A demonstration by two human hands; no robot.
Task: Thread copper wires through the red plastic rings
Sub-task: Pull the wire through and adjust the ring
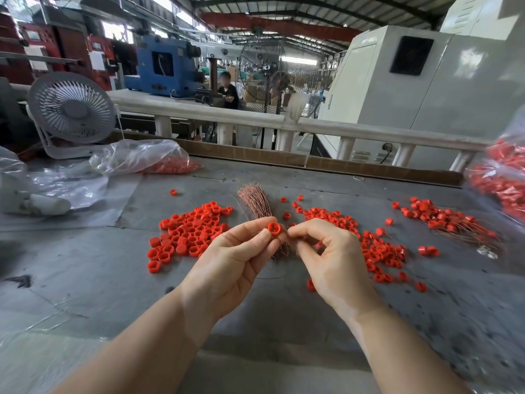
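Ring (274, 228) between both hands' fingers (262, 237)

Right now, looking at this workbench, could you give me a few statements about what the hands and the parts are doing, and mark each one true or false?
1. The left hand pinches a red ring. True.
2. The copper wire bundle lies on the table between two piles of red rings. True.
3. The right hand rests flat and open on the table. False: it is raised, fingertips pinched together beside the ring.
4. The small white fan stands at the right of the bench. False: it stands at the left.
5. The plastic bag near the fan holds blue parts. False: red ones.
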